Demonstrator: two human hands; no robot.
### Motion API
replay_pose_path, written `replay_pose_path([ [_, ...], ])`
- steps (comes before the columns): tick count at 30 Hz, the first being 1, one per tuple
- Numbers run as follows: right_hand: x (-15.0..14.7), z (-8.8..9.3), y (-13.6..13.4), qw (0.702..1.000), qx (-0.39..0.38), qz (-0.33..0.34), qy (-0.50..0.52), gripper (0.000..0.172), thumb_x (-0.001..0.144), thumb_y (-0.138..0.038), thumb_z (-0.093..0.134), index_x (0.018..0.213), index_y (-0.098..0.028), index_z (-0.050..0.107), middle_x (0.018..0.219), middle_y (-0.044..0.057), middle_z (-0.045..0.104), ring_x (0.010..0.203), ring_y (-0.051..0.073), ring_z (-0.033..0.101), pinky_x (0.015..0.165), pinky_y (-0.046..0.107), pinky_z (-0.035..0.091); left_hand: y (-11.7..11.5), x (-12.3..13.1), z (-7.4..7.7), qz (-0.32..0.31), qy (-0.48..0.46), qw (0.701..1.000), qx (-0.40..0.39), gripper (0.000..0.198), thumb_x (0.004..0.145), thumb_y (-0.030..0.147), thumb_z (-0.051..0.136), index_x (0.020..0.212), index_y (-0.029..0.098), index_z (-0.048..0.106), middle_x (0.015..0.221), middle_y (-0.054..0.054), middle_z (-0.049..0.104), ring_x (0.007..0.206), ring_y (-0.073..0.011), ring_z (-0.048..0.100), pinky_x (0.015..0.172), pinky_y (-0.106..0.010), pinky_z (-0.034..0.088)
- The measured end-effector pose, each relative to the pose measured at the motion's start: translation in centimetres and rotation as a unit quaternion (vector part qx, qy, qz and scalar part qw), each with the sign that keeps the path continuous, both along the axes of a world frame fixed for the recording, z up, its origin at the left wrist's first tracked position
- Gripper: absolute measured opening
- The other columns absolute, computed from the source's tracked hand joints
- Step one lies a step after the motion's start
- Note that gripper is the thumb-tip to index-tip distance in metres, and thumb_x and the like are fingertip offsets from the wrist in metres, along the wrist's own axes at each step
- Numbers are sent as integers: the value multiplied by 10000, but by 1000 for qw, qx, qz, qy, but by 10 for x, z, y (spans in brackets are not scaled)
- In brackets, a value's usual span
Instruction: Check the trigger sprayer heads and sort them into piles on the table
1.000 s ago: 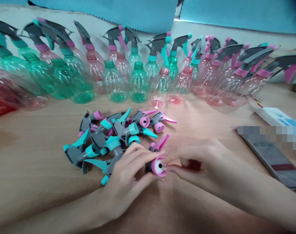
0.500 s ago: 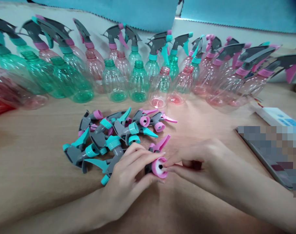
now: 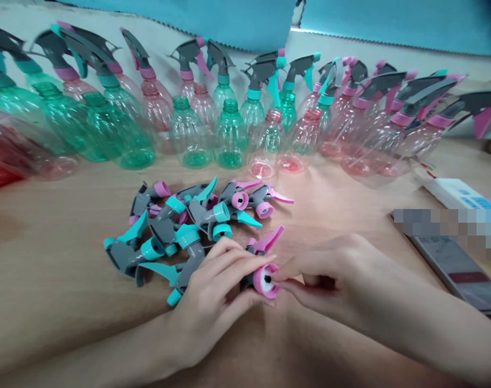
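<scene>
My left hand [image 3: 213, 291] is closed around a grey and pink trigger spray head [image 3: 265, 281], its pink collar turned towards my right hand. Inside the collar sits a white disc with a dark hole in the middle. My right hand [image 3: 330, 277] is pinched, with thumb and fingertips right at the collar's opening, touching its edge or the white disc. Whatever lies between those fingertips is hidden. Beside my left hand is a pile of loose spray heads [image 3: 160, 229] in grey with turquoise or pink collars and triggers.
Behind the pile stand several clear green bottles [image 3: 230, 134] and pink bottles [image 3: 265, 145] without heads. Farther back and to the sides, bottles wear spray heads [image 3: 255, 78]. On the right lie a phone [image 3: 451, 269] and a white box [image 3: 463, 193]. A red object [image 3: 5, 170] is at far left.
The collar and my right fingertips have shifted very slightly, down and to the right. My left hand keeps hold of the spray head. The pile and bottles look the same.
</scene>
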State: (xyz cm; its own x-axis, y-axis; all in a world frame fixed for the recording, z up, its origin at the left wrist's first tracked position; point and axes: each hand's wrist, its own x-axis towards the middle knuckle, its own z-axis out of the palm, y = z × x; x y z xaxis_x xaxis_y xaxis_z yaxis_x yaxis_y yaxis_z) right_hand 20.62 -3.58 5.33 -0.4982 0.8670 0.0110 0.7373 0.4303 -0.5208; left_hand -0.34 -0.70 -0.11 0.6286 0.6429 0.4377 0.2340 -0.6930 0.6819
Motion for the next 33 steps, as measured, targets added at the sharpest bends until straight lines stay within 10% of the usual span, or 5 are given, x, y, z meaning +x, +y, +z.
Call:
replay_pose_path([
  [11,-8,-9,0,994,103,-33,25,208,848,-214,563,644,-199,524,537,-66,450,468,86,333,451,238,225,1,-1,-2,18,-12,999,-30,303,843,126,639,1131,192,569,967,-17,610,924,-169,460,817,-283,419],
  [33,-7,-6,-4,995,28,-61,75,95,782,-214,645,688,-224,635,512,-92,471,458,60,353,452,189,265,0,2,1,4,-17,1000,10,199,873,225,611,1065,177,598,913,-51,648,865,-190,483,749,-317,466],
])
